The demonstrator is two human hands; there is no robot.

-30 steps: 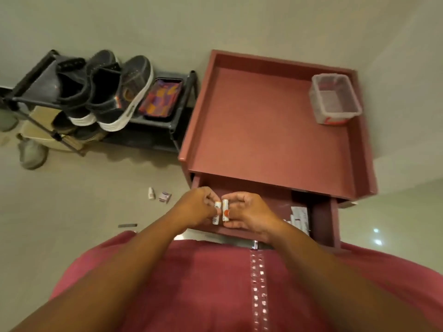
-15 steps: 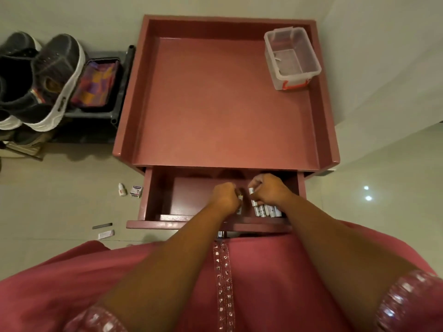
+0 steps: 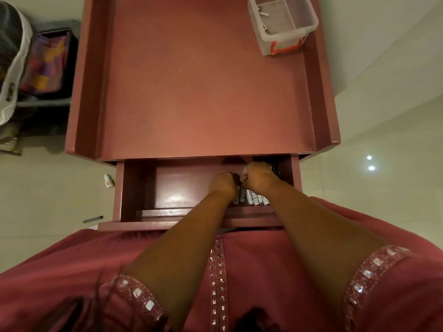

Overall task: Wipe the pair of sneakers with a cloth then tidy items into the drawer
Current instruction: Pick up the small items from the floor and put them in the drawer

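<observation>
Right now I'm in the tidying step: both arms reach down into the open drawer (image 3: 134, 188). My left hand (image 3: 224, 185) and right hand (image 3: 259, 174) sit knuckle to knuckle, fingers curled, but I cannot tell what they grip. Just beneath them lies a row of small white tubes (image 3: 254, 200). Next, I judge, comes releasing and squaring that row. Well beyond, a clear plastic box (image 3: 282, 25) stands on the desk (image 3: 191, 92).

Clear plastic bin (image 3: 282, 25) on the cabinet top (image 3: 203, 92); perhaps a small bottle (image 3: 108, 181) on floor
</observation>
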